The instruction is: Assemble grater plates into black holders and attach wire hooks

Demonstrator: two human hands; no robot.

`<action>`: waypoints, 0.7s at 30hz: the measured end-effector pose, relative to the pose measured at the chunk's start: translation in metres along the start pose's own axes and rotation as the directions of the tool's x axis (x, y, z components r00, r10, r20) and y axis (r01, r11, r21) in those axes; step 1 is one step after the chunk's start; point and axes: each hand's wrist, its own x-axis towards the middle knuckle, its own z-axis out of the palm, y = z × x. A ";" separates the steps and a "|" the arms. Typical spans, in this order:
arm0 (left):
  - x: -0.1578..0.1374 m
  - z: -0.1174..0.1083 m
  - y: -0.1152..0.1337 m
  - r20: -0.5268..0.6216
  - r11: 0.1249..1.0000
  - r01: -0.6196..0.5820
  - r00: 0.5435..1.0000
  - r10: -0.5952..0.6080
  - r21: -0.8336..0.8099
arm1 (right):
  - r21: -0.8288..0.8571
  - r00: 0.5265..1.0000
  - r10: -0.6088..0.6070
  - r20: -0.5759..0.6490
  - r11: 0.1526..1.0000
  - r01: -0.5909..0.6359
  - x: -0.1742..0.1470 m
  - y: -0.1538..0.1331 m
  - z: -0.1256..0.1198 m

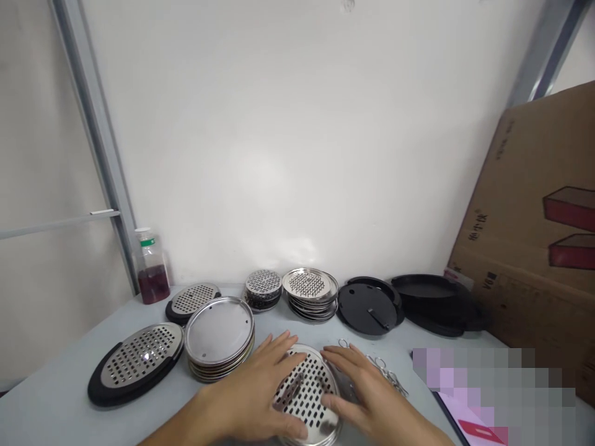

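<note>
A round metal disc with slotted holes (309, 387) lies on the table between my hands, its far rim showing. My left hand (260, 387) covers its left edge, with the fingers stretched out and the thumb apart. On the opposite side is my right hand (372, 393), fingers extended and thumb reaching over the perforated face. I cannot tell whether either hand touches the disc. Just left of my left hand stands a stack of smooth metal discs (219, 331). Several small wire rings and clips (383, 368) lie beyond my right hand.
Two perforated discs in black holders (139, 359) are at the left, near a bottle of dark red liquid (153, 282). Stacked grater discs (263, 284), wider metal plates (310, 288) and black round trays (369, 306) line the back. A cardboard box (534, 248) stands right.
</note>
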 end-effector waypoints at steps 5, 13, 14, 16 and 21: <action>0.024 -0.002 0.000 0.049 1.000 0.004 0.999 -0.003 -0.016 | 0.068 0.995 -0.093 -0.042 0.993 0.096 0.012 -0.009 -0.001; 0.014 0.025 -0.013 0.008 0.992 0.073 0.997 -0.072 -0.105 | 0.112 0.992 -0.109 -0.069 0.987 0.117 0.002 0.000 0.005; 0.014 0.027 -0.013 -0.006 0.992 0.068 0.998 -0.069 -0.108 | 0.097 0.990 -0.109 -0.087 0.988 0.117 0.003 0.001 0.005; 0.015 0.028 -0.013 -0.022 0.992 0.060 0.998 -0.063 -0.115 | 0.050 0.989 -0.094 -0.116 0.994 0.100 0.005 0.004 0.005; 0.017 0.026 -0.010 -0.016 0.991 0.070 0.997 -0.073 -0.113 | -0.052 0.978 -0.012 -0.210 0.999 0.001 0.009 0.018 0.009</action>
